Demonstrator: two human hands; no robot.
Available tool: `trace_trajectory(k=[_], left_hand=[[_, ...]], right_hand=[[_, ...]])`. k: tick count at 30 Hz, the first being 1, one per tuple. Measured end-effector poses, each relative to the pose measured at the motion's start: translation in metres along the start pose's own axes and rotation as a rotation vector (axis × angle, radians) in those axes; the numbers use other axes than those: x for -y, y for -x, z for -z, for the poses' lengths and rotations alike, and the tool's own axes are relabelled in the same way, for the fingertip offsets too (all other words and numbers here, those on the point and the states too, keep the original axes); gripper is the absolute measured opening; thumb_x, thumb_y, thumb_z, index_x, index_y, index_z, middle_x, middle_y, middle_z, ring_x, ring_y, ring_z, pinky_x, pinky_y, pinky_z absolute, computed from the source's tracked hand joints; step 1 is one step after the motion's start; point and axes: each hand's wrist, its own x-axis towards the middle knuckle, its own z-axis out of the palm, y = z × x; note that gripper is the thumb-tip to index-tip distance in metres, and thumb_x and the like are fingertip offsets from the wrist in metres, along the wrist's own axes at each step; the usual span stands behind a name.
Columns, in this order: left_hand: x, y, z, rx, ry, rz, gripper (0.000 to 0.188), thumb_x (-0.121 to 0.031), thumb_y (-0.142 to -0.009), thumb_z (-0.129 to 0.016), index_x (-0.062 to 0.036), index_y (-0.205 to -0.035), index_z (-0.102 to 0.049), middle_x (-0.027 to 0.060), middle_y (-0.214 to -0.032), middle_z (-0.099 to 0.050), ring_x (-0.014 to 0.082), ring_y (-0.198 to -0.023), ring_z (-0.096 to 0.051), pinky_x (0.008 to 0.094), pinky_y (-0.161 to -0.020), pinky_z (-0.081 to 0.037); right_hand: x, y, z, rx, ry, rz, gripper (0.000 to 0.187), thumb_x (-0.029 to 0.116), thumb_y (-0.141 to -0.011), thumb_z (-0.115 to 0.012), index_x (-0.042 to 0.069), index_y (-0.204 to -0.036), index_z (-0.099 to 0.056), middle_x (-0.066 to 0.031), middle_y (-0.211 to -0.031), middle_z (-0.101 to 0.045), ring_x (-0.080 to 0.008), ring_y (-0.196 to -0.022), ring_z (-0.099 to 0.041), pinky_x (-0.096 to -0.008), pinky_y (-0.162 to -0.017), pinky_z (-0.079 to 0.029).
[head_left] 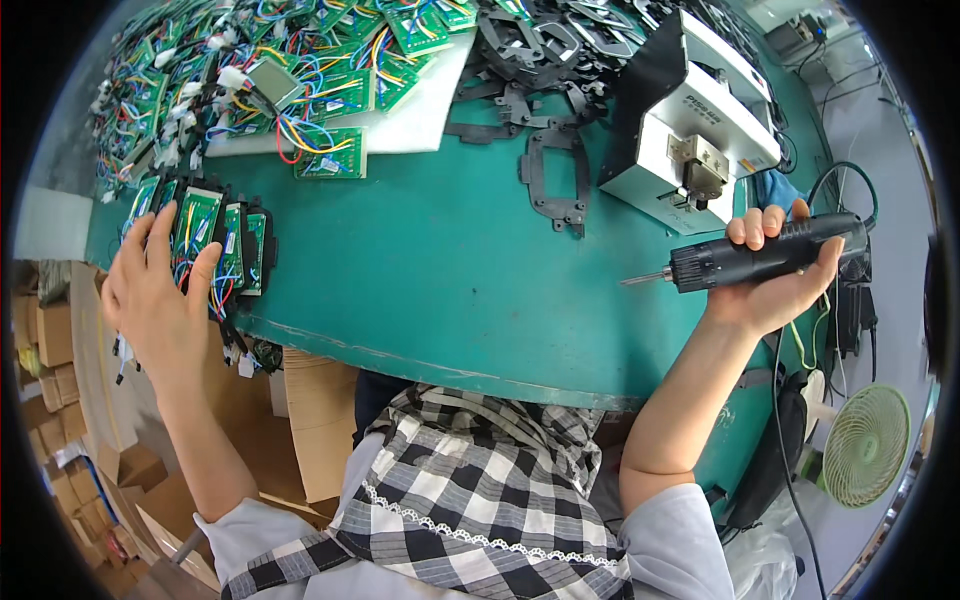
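My right hand [775,265] is closed round a black electric screwdriver [770,250], held level above the right side of the table with its thin bit pointing left. At the table's left edge my left hand [165,290] lies over a row of green circuit boards [198,222] set in black plastic frames [268,245]. Its fingers are spread, and the fingertips and thumb touch or rest close to the boards. Coloured wires with small plugs hang from these boards over the table edge.
Piled green boards with wires [340,95] lie on a white foam sheet [415,125] at the back left. Loose black frames [555,180] are heaped at back centre. A white-and-black screw feeder [660,150] stands at right, above a green fan [868,445]. Cardboard boxes [315,420] sit below left.
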Motion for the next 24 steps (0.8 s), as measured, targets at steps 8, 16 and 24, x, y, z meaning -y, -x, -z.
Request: trace_trajectory(k=[8, 16, 24], left_hand=[[-0.155, -0.124, -0.023, -0.116, 0.454, -0.540, 0.014, -0.018, -0.086, -0.058, -0.0090, -0.095, -0.065, 0.0043, -0.091, -0.064, 0.0226, -0.091, -0.059, 0.0388, -0.082, -0.044], [-0.205, -0.197, -0.075, 0.390, 0.563, -0.075, 0.035, -0.041, -0.089, -0.055, -0.0097, -0.092, -0.072, 0.0091, -0.084, -0.072, 0.0265, -0.075, -0.068, 0.0388, -0.067, -0.049], [-0.170, -0.087, -0.024, 0.840, 1.567, -0.246, 0.023, -0.017, -0.093, -0.058, -0.0006, -0.109, -0.060, 0.0060, -0.085, -0.066, 0.0100, -0.077, -0.059, 0.0277, -0.070, -0.048]], right_hand=[[-0.012, 0.008, 0.000, -0.045, -0.014, -0.007, 0.051, 0.053, -0.091, -0.051, 0.005, -0.107, -0.054, -0.0098, -0.067, -0.053, -0.0211, -0.052, -0.049, -0.0347, -0.050, -0.041], [-0.004, 0.006, 0.012, -0.076, -0.056, -0.047, 0.051, 0.052, -0.092, -0.049, 0.004, -0.108, -0.054, -0.0087, -0.068, -0.051, -0.0195, -0.054, -0.047, -0.0336, -0.051, -0.041], [0.002, 0.003, 0.021, 0.019, -0.140, -0.057, 0.051, 0.052, -0.093, -0.048, 0.004, -0.107, -0.057, -0.0086, -0.070, -0.052, -0.0182, -0.056, -0.046, -0.0318, -0.053, -0.039]])
